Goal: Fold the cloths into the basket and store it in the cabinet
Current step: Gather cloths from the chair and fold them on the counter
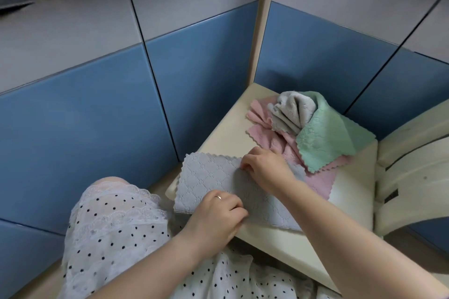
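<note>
A grey-blue quilted cloth lies flat on the cream stool seat, its left part hanging past the seat edge. My left hand pinches the cloth's near edge with curled fingers. My right hand pinches its far edge near the middle. Behind lies a heap of cloths: a green one on top, a crumpled beige-grey one, and pink ones beneath. No basket is in view.
Blue and grey cabinet doors close off the left and back, meeting at a cream corner post. A cream curved chair back stands at the right. My knee and dotted white skirt are at the lower left.
</note>
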